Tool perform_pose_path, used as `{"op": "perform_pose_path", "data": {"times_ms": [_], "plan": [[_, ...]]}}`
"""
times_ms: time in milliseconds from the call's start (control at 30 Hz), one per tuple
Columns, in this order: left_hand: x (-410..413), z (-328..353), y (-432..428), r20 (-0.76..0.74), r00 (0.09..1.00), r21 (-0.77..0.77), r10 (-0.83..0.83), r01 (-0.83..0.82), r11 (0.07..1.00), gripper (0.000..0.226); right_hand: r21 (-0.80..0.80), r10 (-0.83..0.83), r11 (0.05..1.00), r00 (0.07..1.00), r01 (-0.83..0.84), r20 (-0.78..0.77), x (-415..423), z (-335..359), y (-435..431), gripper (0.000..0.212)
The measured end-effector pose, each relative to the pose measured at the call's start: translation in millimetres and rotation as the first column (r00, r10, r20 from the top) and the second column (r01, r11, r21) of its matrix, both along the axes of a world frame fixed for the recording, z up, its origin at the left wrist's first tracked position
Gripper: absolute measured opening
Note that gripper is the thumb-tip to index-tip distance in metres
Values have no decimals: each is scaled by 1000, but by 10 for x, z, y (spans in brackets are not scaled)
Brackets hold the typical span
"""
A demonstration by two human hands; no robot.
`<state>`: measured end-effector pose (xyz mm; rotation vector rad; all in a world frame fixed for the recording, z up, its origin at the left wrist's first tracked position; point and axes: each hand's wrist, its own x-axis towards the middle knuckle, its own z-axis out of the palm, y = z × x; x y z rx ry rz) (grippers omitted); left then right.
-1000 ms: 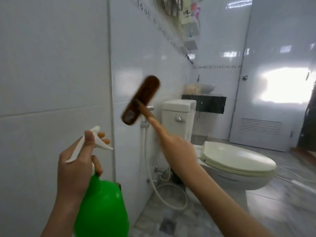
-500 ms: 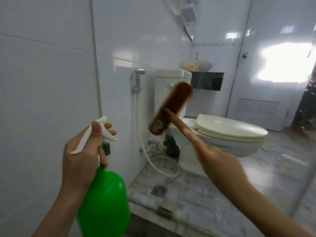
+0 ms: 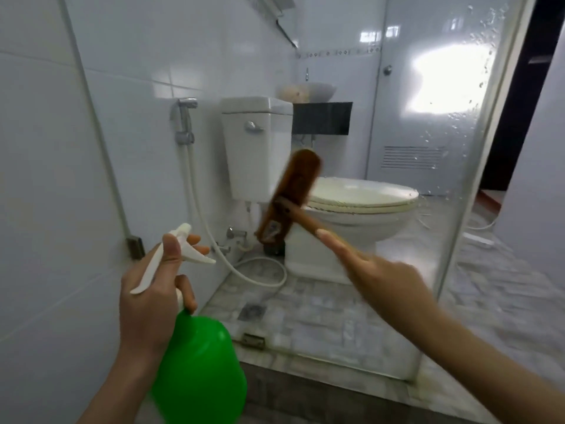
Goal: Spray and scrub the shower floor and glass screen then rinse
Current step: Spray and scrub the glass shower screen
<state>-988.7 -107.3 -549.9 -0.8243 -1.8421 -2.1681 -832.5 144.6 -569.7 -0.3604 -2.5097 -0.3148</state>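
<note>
Nearest, the left hand (image 3: pixel 153 289) held the green spray bottle (image 3: pixel 198 368) by its thin neck. The fingers were curled round the neck, two fingertips sat on the white trigger (image 3: pixel 198 258), and the thumb lay over the top of the spray head. The nozzle pointed right, toward the glass.

A bit farther and to the right, the right hand (image 3: pixel 382 280) gripped the handle of the brown brush (image 3: pixel 290 197). One finger lay straight along the handle. The other fingers were blurry but looked wrapped round it. The brush head sat well past the fingertips, tilted, with its top end leaning right. It was up at the glass screen (image 3: pixel 452 142); I could not tell if it touched.

The glass had water drops on its right part, so some spraying looked done. The scrubbing of the glass looked to be in the middle. No foam showed. The shower floor could not be made out, so I could not tell if it was scrubbed. The rinse looked not yet done.

Through the glass, far off, stood the toilet (image 3: pixel 360 209) and a white hose (image 3: pixel 195 191) on the wall
</note>
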Motion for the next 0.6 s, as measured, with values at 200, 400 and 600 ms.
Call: {"op": "perform_pose_path", "data": {"times_ms": [200,400,600], "plan": [[194,-95,205,-3,997,8,-79,79,997,36,-130,-111,987,987,95,-119,1212,-381,198,66],[345,-65,458,-48,988,-81,-146,142,987,41,-98,-63,995,941,32,-333,117,150,112,56],[462,-30,509,-43,978,-46,-202,200,979,38,-526,-219,849,938,48,-268,1010,-1088,-79,50]]}}
